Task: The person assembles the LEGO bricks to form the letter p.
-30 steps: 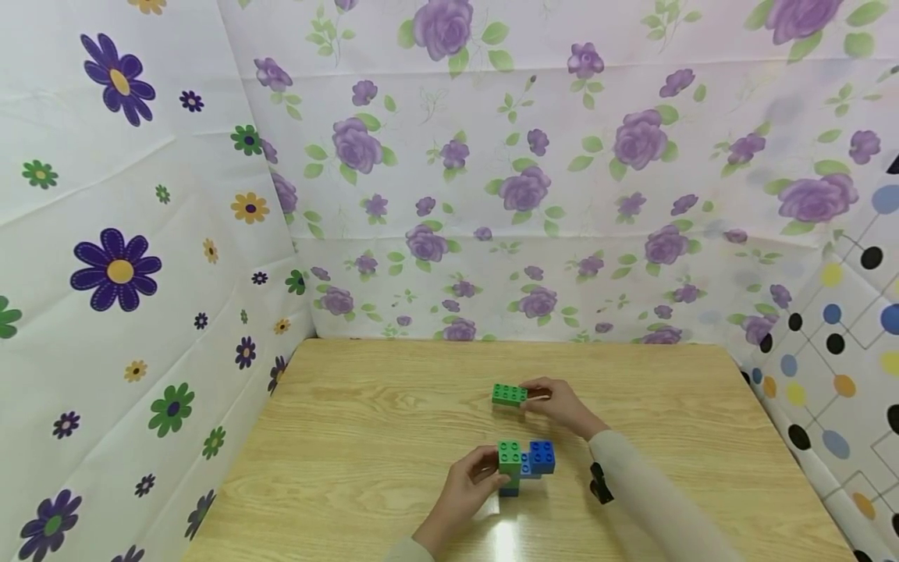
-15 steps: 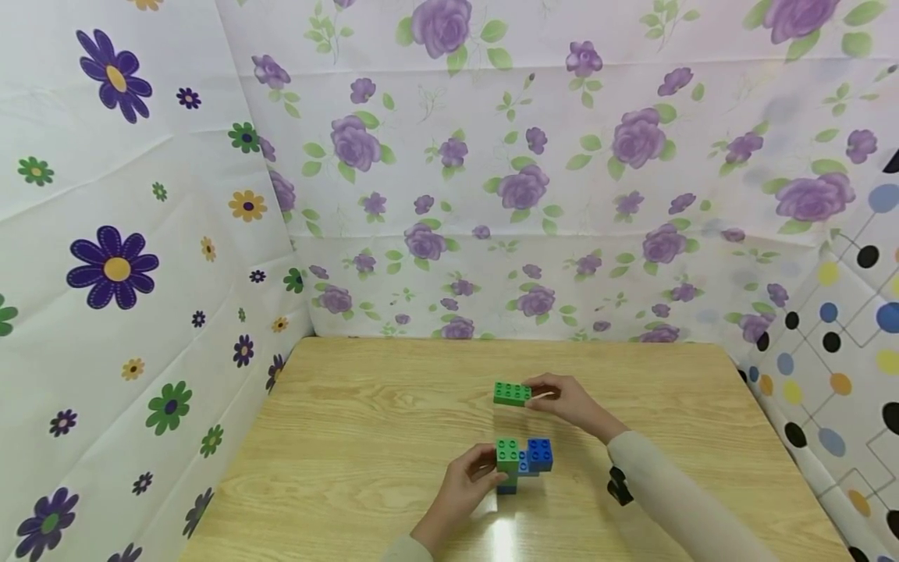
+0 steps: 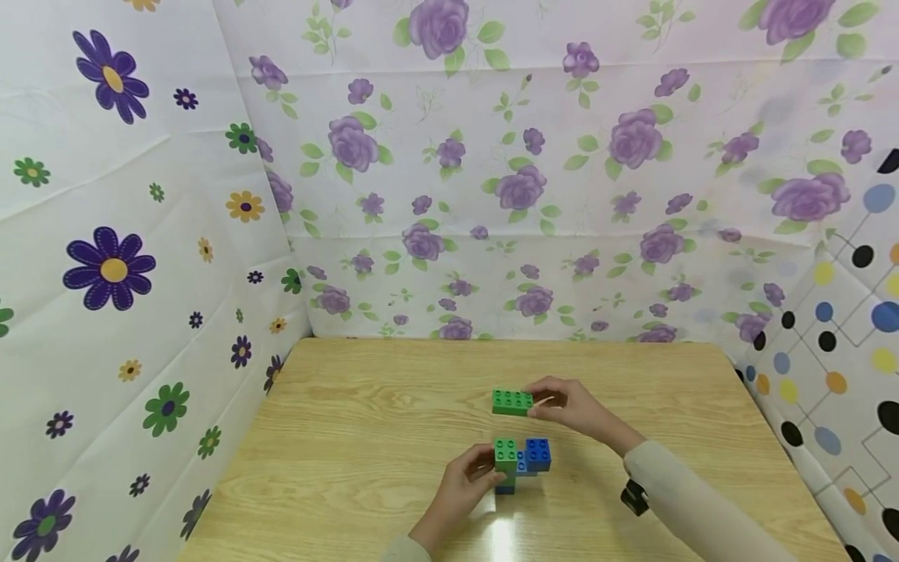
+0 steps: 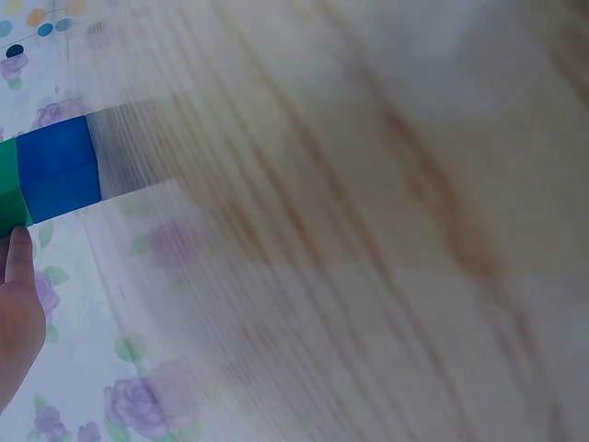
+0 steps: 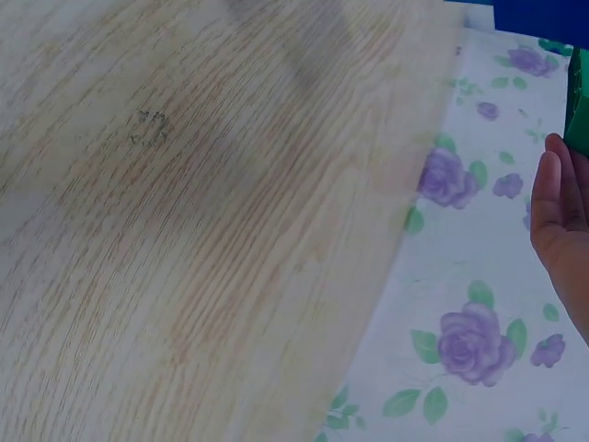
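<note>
My left hand (image 3: 463, 482) grips a small stack of toy building bricks (image 3: 505, 457), green above with a dark blue brick at the bottom. A light blue brick (image 3: 522, 464) juts out from the stack to the right and carries a blue brick (image 3: 538, 453) on top. Farther back, my right hand (image 3: 567, 406) pinches the right end of a long green brick (image 3: 512, 402), its studs facing up. In the left wrist view, fingers touch the green part beside a blue brick (image 4: 60, 168). At the right wrist view's edge, the green brick (image 5: 578, 103) shows above the fingertips.
The wooden table (image 3: 365, 437) lies under both hands. A flowered cloth (image 3: 520, 187) hangs behind its far edge, with patterned cloths at the left (image 3: 112, 367) and right. A black strap piece (image 3: 635, 496) hangs at the right sleeve.
My right hand and the long green brick have shifted slightly right and then toward the stack. My left hand keeps its grip on the stack, nearly still.
</note>
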Tool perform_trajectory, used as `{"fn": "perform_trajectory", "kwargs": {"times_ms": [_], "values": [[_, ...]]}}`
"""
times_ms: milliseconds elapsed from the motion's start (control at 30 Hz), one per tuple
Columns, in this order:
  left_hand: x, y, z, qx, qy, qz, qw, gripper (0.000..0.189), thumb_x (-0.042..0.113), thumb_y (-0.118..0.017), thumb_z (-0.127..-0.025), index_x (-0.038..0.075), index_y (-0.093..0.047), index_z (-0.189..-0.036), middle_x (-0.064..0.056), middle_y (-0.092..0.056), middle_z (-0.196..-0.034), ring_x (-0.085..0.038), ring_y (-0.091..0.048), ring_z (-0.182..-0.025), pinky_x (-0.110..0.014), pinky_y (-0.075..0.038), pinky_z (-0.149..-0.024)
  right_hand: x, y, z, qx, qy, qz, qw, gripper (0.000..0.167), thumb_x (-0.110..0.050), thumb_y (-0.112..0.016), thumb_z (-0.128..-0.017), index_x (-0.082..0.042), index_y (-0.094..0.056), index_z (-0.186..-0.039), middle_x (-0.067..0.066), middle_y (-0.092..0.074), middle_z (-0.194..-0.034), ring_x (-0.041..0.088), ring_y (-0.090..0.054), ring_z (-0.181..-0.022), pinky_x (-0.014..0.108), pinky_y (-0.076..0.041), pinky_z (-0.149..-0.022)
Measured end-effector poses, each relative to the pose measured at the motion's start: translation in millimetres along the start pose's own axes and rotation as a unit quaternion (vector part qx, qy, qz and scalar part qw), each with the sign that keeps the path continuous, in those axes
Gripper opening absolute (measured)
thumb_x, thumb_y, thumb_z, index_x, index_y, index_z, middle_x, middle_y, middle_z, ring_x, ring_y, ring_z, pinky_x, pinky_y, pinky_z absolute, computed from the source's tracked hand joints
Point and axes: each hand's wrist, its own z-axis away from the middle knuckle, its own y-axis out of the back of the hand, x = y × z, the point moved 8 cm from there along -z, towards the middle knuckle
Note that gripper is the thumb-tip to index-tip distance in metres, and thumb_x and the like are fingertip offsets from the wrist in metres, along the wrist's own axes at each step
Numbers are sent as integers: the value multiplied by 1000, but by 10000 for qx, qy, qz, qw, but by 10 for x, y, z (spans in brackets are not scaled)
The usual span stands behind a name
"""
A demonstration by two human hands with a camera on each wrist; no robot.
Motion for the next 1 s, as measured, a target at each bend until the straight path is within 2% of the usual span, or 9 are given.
{"fn": "perform_trajectory", "kwargs": {"times_ms": [333, 467, 800, 1000], "values": [[-4, -2, 0, -7, 17, -11, 10000, 35, 14, -70, -88, 13, -61, -122, -5, -62, -122, -19, -58, -115, -24, -50, -97, -235, -55, 136, -112, 427, 102, 9990, 35, -22, -69, -90, -12, -62, -123, 7, -62, -116, 17, -62, -99, 32, -56, -86], [4, -1, -2, 16, 29, -47, 10000, 35, 14, -70, -88, 13, -61, -122, -5, -62, -122, -19, -58, -116, -24, -49, -97, -273, -82, 195, -127, 426, 161, 9989, 35, -23, -70, -90, -14, -63, -122, 5, -61, -115, 15, -61, -98, 36, -56, -86], [8, 5, 3, 8, -62, -91, 9999, 36, 12, -71, -87, 12, -61, -122, -6, -63, -121, -19, -59, -115, -25, -50, -96, -320, -139, 325, -181, 438, 28, 9989, 36, -20, -72, -88, -11, -63, -122, 4, -62, -115, 15, -62, -98, 29, -56, -86], [19, 1, 7, -29, -151, -74, 9999, 36, 14, -70, -88, 13, -61, -122, -6, -62, -122, -20, -59, -115, -25, -49, -97, -296, -185, 392, -227, 381, -56, 9990, 37, -20, -72, -88, -10, -63, -122, 6, -62, -113, 16, -61, -98, 32, -56, -87]]}}
